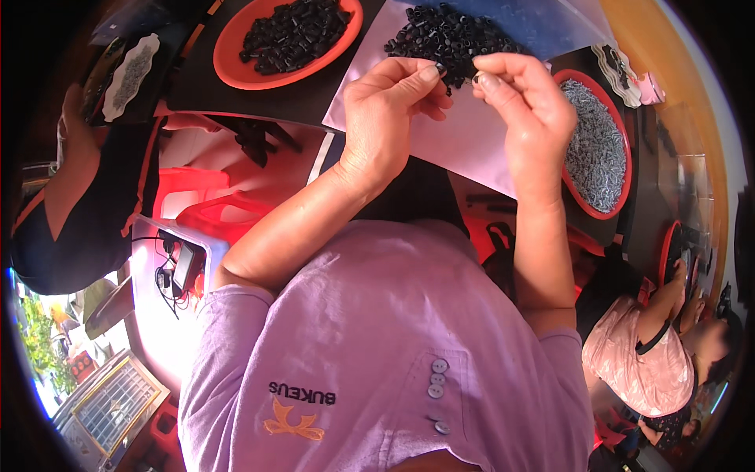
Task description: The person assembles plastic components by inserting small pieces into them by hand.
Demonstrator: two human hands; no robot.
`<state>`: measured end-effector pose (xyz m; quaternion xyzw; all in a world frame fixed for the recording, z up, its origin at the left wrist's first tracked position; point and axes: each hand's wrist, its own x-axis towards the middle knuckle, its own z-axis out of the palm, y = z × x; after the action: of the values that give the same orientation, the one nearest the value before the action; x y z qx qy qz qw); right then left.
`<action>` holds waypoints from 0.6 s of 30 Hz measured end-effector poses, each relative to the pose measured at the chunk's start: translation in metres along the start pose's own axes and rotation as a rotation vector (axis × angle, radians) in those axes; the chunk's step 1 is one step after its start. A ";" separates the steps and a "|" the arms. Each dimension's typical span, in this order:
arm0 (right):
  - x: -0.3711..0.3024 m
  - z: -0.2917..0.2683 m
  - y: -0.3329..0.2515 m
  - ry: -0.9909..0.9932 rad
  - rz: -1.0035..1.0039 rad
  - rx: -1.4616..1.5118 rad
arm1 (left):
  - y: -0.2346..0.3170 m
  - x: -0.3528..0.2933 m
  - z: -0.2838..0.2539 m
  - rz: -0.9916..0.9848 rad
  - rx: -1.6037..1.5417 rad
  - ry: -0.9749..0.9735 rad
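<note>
My left hand (385,98) pinches a small black plastic piece (440,70) between thumb and forefinger. A short gap to the right, my right hand (525,106) has its thumb and fingertips pressed together on a tiny dark piece (476,77), too small to name. Both hands are raised over the near side of a heap of small black plastic pieces (448,35). The heap lies on a pale pinkish sheet (464,145) on the table.
Left of the heap, an orange-red basin (226,55) contains more black pieces. A red basin (628,169) of grey metal screw-like parts stands right. Scalloped white trays (118,98) lie farther out. Co-workers sit left (71,212) and right (641,354); red stools (189,185) stand below.
</note>
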<state>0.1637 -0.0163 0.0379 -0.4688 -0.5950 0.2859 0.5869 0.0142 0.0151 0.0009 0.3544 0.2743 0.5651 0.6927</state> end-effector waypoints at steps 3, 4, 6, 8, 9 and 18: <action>0.009 -0.004 0.000 -0.061 0.067 0.043 | -0.003 -0.002 -0.004 0.007 0.080 -0.045; 0.010 -0.004 0.001 -0.080 0.073 0.051 | -0.004 -0.003 -0.005 -0.001 0.085 -0.036; 0.011 -0.003 0.002 -0.098 0.082 0.061 | -0.006 -0.004 -0.006 0.003 0.082 -0.076; 0.012 -0.004 0.004 -0.147 0.098 0.021 | -0.006 -0.004 -0.007 -0.008 0.104 -0.079; 0.013 -0.004 0.005 -0.158 0.102 0.024 | -0.006 -0.004 -0.008 -0.012 0.122 -0.090; 0.018 -0.008 0.009 -0.245 0.166 0.056 | -0.007 -0.004 -0.008 0.017 0.146 -0.107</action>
<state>0.1759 0.0020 0.0388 -0.4615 -0.6131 0.4049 0.4972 0.0107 0.0117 -0.0094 0.4359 0.2743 0.5300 0.6737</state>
